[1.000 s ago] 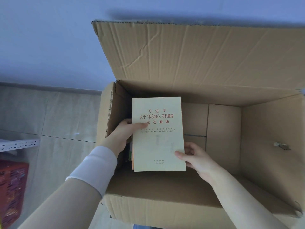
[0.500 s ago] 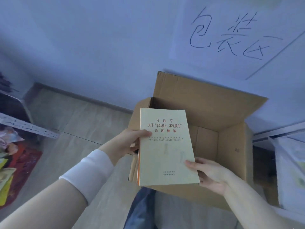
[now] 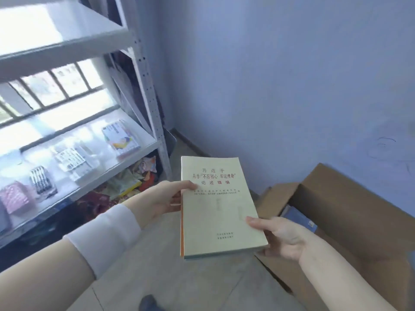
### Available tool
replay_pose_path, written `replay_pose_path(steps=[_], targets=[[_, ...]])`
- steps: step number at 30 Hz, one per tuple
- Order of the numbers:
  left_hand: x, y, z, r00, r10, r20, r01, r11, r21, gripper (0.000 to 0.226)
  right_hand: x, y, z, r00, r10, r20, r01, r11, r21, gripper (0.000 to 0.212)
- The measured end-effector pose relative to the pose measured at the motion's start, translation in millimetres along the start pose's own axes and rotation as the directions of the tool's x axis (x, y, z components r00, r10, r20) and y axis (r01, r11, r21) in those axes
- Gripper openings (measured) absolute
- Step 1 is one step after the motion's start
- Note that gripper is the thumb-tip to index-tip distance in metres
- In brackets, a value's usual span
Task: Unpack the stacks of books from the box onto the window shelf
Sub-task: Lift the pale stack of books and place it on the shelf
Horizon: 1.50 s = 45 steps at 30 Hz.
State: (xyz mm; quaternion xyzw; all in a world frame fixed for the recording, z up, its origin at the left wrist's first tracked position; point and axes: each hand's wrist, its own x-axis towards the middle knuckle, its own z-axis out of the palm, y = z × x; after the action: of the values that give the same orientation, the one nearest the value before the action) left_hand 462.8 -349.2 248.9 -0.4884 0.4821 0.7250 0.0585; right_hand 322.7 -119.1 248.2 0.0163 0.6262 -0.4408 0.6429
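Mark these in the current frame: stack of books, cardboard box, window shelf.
stack of books (image 3: pixel 220 207): head view, middle of the pale top cover.
cardboard box (image 3: pixel 350 211): head view, brown flap at the open top.
window shelf (image 3: pixel 147 136): head view, bare board near its right front corner.

Books (image 3: pixel 215 209) between shelf (image 3: pixel 147 136) and box (image 3: pixel 354 212)

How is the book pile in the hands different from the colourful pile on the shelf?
The held stack is in the air, gripped by the left hand and right hand; the shelf stack lies on the window shelf, untouched. The held stack's top cover is plain cream with text; the shelf stack's has a colourful picture. Both are small piles, cover up.
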Motion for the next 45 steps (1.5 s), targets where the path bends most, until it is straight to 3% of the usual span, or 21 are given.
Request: replay_pose_path(steps=[2, 5, 8, 10, 12, 16, 19, 24, 28, 33, 37, 40, 45], targets=[[-29, 21, -62, 0.994, 0.094, -0.058, -0.096, 0.995, -0.036, 0.042, 14, -33, 56, 0.995, -0.057, 0.076, 0.064, 0.995, -0.083, 0.072], [-76, 50, -157, 0.963, 0.229, -0.144, -0.24, 0.969, -0.065, 0.024, 27, -87, 152, 0.969, -0.135, 0.205, 0.176, 0.965, -0.195, 0.07], [-124, 73, -249, 0.903, 0.367, -0.224, -0.38, 0.925, -0.019, 0.024, 34, -139, 247, 0.929, -0.196, 0.315, 0.287, 0.918, -0.274, 0.058], [-150, 90, -301, 0.849, 0.448, -0.281, -0.462, 0.887, 0.017, 0.026, 36, -170, 304, 0.9, -0.236, 0.366, 0.358, 0.879, -0.314, 0.062], [-173, 110, -346, 0.788, 0.505, -0.351, -0.528, 0.849, 0.036, 0.03, 40, -199, 355, 0.86, -0.283, 0.425, 0.444, 0.825, -0.348, 0.072], [-205, 152, -412, 0.651, 0.603, -0.461, -0.649, 0.757, 0.072, 0.033, 52, -259, 439, 0.753, -0.423, 0.504, 0.64, 0.651, -0.409, 0.05], [-213, 182, -448, 0.506, 0.696, -0.51, -0.718, 0.667, 0.198, 0.038, 70, -304, 483, 0.659, -0.539, 0.525, 0.746, 0.554, -0.369, 0.049], [-199, 228, -500, 0.306, 0.785, -0.539, -0.71, 0.565, 0.42, 0.079, 114, -373, 528, 0.496, -0.629, 0.599, 0.869, 0.36, -0.34, 0.044], [-167, 252, -521, 0.188, 0.789, -0.584, -0.659, 0.543, 0.521, 0.064, 160, -413, 546, 0.443, -0.637, 0.631, 0.897, 0.319, -0.307, 0.044], [-113, 245, -541, 0.213, 0.812, -0.544, -0.594, 0.549, 0.587, 0.071, 226, -416, 548, 0.458, -0.584, 0.67, 0.888, 0.276, -0.367, 0.03], [-103, 240, -546, 0.23, 0.833, -0.503, -0.627, 0.522, 0.578, 0.085, 245, -423, 546, 0.48, -0.532, 0.697, 0.877, 0.318, -0.361, 0.039], [-102, 236, -550, 0.263, 0.823, -0.503, -0.648, 0.537, 0.54, 0.087, 252, -425, 545, 0.489, -0.497, 0.717, 0.872, 0.266, -0.411, 0.047], [-108, 243, -544, 0.251, 0.8, -0.545, -0.638, 0.56, 0.528, 0.082, 249, -425, 543, 0.498, -0.513, 0.699, 0.867, 0.293, -0.402, 0.042]])
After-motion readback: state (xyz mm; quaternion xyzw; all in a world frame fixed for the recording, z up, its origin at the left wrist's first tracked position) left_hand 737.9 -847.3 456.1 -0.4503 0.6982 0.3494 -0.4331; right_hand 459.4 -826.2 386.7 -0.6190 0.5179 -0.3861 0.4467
